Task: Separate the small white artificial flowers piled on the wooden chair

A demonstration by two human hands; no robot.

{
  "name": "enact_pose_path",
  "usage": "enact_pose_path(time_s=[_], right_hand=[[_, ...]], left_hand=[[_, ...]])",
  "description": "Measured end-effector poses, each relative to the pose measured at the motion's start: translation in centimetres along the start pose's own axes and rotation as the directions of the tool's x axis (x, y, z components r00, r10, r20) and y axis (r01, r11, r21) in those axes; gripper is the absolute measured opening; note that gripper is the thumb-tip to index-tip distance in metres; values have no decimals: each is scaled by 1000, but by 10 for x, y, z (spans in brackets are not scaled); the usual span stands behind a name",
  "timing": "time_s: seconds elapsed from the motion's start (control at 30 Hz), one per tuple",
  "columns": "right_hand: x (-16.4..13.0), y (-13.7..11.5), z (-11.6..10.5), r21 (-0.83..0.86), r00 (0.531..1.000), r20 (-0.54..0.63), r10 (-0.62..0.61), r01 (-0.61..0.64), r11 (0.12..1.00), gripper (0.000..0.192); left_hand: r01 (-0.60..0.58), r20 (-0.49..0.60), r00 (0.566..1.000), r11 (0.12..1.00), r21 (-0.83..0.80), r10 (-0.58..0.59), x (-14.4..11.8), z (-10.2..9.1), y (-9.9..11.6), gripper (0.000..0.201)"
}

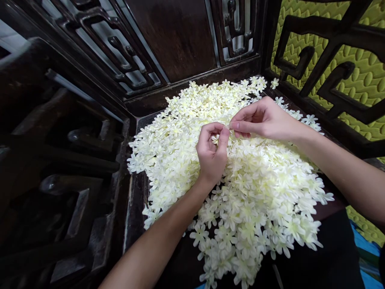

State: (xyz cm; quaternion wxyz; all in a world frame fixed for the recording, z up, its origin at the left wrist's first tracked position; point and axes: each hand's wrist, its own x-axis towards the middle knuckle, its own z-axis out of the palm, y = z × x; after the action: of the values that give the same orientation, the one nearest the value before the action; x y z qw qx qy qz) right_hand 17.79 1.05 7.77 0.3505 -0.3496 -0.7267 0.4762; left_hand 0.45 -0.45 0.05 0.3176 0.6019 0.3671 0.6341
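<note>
Pinching narrowly with left hand and right hand above pale flowers, anything between fingertips too small to tell.

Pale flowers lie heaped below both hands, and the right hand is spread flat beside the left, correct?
Not quite: the head view shows the right hand curled into a pinch, not spread flat. It is beside the left hand, and pale flowers lie heaped below both.

Open air lies above the white flowers — a wooden panel blocks twelve o'clock, a carved side nine, a lattice two.
</note>
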Motion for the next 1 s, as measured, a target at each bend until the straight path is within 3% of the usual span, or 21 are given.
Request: enact_pose_path(time_s=[1.0], right_hand=[[-1, 0, -1, -6, 1000, 16, -5, 5, 1000, 17]], left_hand=[[1, 9, 1000, 1000, 16, -1, 0, 0, 0, 11]])
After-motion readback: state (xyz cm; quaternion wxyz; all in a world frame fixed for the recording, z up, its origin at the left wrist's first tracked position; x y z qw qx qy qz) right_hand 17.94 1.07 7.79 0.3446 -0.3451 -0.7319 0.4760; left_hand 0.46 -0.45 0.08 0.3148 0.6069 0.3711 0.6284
